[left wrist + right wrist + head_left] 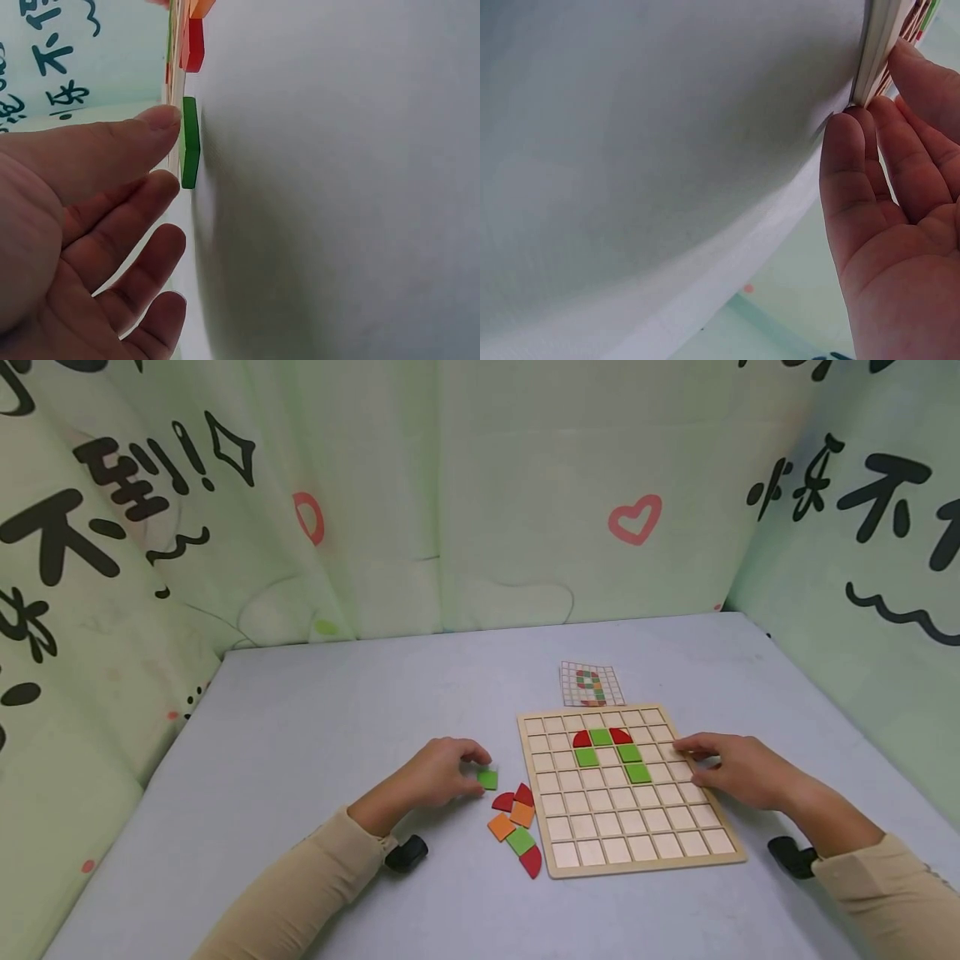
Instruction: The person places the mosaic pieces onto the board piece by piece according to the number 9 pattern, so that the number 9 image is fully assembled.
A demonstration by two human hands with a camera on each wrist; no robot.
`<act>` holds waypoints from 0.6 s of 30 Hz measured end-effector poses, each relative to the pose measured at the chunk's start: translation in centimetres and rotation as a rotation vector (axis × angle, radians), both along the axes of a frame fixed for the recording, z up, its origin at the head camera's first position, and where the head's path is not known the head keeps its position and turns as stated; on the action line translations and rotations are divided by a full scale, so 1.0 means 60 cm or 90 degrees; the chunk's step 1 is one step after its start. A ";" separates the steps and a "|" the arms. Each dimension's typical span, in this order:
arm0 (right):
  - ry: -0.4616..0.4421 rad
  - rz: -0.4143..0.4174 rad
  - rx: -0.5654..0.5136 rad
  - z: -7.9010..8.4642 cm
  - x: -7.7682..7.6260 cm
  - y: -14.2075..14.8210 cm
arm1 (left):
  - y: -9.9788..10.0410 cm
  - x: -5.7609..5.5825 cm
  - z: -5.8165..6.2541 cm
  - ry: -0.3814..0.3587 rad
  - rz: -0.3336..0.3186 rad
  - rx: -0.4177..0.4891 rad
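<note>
L hand (pixel 441 770): thumb & fingers parted, nothing gripped, tips just beside a green square tile (pixel 487 780) that lies on the surface (pixel 337 718); can't tell if the thumb tip touches it. R hand (pixel 738 768): also loosely spread, tips resting on the R edge of the gridded board (pixel 645 865), past its midpoint twd the far R corner.

Btwn the hands, the board sits R of the surface's middle, slightly askew. In its far half: a row of red quarter-round (pixel 582 740), green square, red quarter-round; below that 2 green squares w/ a gap btwn; then 1 more green under the R one.

Nr the board's L edge, a cluster of loose pieces (pixel 501 827): 3 red quarter-rounds, 2 orange squares, 1 green square. Some look to touch the rim; can't tell for sure.

Pattern card (pixel 592 685) lies just beyond the board's far edge, short of the surface's far edge.

Black wrist units (pixel 407 853) hang under both beige cuffs (pixel 367 818). Lots of room L: a broad stretch of surface runs from the L hand to the L edge. R side's tighter, board to R edge, w/ the arm across it. Pale green curtain (pixel 510 493) borders the far edge.
</note>
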State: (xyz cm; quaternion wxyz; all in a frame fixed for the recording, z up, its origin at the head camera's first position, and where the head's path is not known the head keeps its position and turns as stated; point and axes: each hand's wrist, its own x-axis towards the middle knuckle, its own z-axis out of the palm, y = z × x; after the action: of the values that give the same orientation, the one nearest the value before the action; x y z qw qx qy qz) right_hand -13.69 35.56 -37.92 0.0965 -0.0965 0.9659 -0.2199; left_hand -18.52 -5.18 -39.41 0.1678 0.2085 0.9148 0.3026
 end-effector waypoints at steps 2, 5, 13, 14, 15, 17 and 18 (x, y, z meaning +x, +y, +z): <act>0.001 0.001 0.001 0.000 0.000 0.000 | 0.000 0.000 0.000 0.002 0.000 0.000; 0.002 0.002 0.004 0.000 0.000 0.001 | 0.000 -0.001 -0.002 0.000 0.006 0.002; 0.002 0.004 0.004 0.001 0.000 0.000 | 0.002 -0.002 -0.004 0.005 0.004 -0.002; 0.003 0.005 0.005 0.001 0.000 0.000 | 0.002 -0.002 -0.004 0.006 0.000 -0.002; 0.004 0.006 0.005 0.001 0.000 0.000 | 0.003 -0.002 -0.005 0.006 -0.002 -0.002; 0.005 0.008 0.004 0.001 0.000 0.000 | 0.003 -0.003 -0.005 0.008 -0.006 -0.002; 0.006 0.008 0.005 0.001 0.000 0.000 | 0.003 -0.003 -0.005 0.007 -0.005 -0.002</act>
State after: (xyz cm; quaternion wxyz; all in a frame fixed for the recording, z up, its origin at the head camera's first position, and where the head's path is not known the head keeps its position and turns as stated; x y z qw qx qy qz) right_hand -13.71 35.57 -37.85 0.0937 -0.1034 0.9665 -0.2154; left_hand -18.69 -4.98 -39.72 0.1639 0.2136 0.9154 0.2994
